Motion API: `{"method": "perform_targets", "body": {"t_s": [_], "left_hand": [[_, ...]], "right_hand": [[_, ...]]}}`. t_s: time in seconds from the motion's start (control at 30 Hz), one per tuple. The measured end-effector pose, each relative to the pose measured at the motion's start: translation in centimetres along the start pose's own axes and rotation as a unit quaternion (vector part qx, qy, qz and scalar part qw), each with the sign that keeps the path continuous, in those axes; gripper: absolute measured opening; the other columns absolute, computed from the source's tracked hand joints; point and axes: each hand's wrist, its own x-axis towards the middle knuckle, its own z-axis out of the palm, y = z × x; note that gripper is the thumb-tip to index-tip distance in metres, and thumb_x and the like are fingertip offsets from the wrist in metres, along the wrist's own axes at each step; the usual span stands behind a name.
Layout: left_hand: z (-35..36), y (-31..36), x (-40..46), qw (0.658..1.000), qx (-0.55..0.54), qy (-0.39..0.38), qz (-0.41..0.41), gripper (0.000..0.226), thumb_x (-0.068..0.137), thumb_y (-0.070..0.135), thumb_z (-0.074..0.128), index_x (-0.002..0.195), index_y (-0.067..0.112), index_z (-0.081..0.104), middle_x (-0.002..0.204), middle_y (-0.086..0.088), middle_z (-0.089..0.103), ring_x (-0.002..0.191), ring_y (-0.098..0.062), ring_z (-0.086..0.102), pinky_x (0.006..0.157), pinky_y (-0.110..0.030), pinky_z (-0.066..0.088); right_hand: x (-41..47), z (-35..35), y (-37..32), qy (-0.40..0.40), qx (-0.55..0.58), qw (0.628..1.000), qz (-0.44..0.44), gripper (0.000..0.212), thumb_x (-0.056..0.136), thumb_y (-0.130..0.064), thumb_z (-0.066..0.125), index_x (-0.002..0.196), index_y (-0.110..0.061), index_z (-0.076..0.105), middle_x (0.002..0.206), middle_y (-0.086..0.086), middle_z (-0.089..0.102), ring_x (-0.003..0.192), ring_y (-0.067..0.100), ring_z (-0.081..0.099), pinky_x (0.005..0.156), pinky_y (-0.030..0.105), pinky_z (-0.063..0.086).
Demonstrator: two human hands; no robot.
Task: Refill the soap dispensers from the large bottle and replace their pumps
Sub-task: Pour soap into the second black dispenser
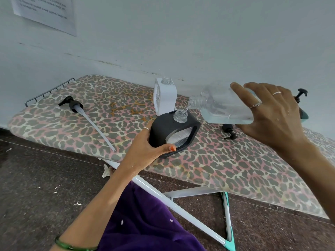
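Observation:
My right hand (pixel 268 113) grips the large clear bottle (pixel 223 107), tipped on its side with pale liquid inside. A thin stream runs from its mouth into the open neck of the black soap dispenser (pixel 174 131). My left hand (pixel 145 149) holds that black dispenser from the left, thumb across its front. The dispenser leans slightly on the leopard-print ironing board (pixel 208 160). Behind it stands a white dispenser (pixel 165 98), neck open, no pump. A long-tubed black pump (pixel 76 105) lies at the left. A second black pump (pixel 230 132) lies under the big bottle.
Another black pump (pixel 301 94) shows past my right hand, partly hidden. A wire rack (pixel 49 91) edges the board's far left end. The wall runs close behind the board. White and teal board legs (pixel 226 211) cross over the dark stone floor below.

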Motion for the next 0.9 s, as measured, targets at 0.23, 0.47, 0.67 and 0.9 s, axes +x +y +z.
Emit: {"method": "perform_targets", "body": {"t_s": [0.23,0.47,0.67,0.9], "left_hand": [[0.02,0.18,0.01,1.0,0.0,-0.002,-0.001,0.08,0.04,0.076,0.077,0.109,0.048,0.05,0.105,0.035,0.064,0.108,0.006,0.06,0.091,-0.022,0.051],[0.01,-0.13,0.05,1.0,-0.002,-0.004,0.003,0.081,0.042,0.073,0.079,0.113,0.046,0.051,0.117,0.018,0.065,0.114,-0.003,0.06,0.099,-0.036,0.051],[-0.05,-0.17,0.19,1.0,-0.005,-0.01,0.006,0.084,0.044,0.073,0.079,0.117,0.044,0.05,0.121,0.013,0.064,0.115,-0.004,0.06,0.099,-0.034,0.05],[-0.09,-0.36,0.27,1.0,0.0,-0.009,0.006,0.085,0.044,0.075,0.078,0.117,0.044,0.049,0.121,0.013,0.064,0.115,-0.004,0.059,0.099,-0.035,0.05]], "right_hand": [[0.01,0.09,0.09,0.005,0.004,1.0,0.001,0.07,0.074,-0.028,0.077,0.136,-0.018,0.046,0.116,0.019,0.062,0.1,0.042,0.06,0.08,0.051,0.044],[-0.01,0.05,0.23,-0.001,0.003,1.0,0.0,0.07,0.075,-0.028,0.076,0.136,-0.019,0.044,0.117,0.019,0.061,0.101,0.042,0.06,0.08,0.052,0.043],[0.02,-0.06,0.23,0.003,-0.001,1.0,-0.003,0.069,0.074,-0.025,0.076,0.136,-0.018,0.045,0.116,0.02,0.062,0.101,0.042,0.06,0.08,0.051,0.044],[0.03,-0.06,0.39,0.004,-0.001,1.0,-0.003,0.067,0.076,-0.023,0.073,0.136,-0.018,0.045,0.116,0.02,0.062,0.101,0.042,0.06,0.08,0.052,0.044]]}}
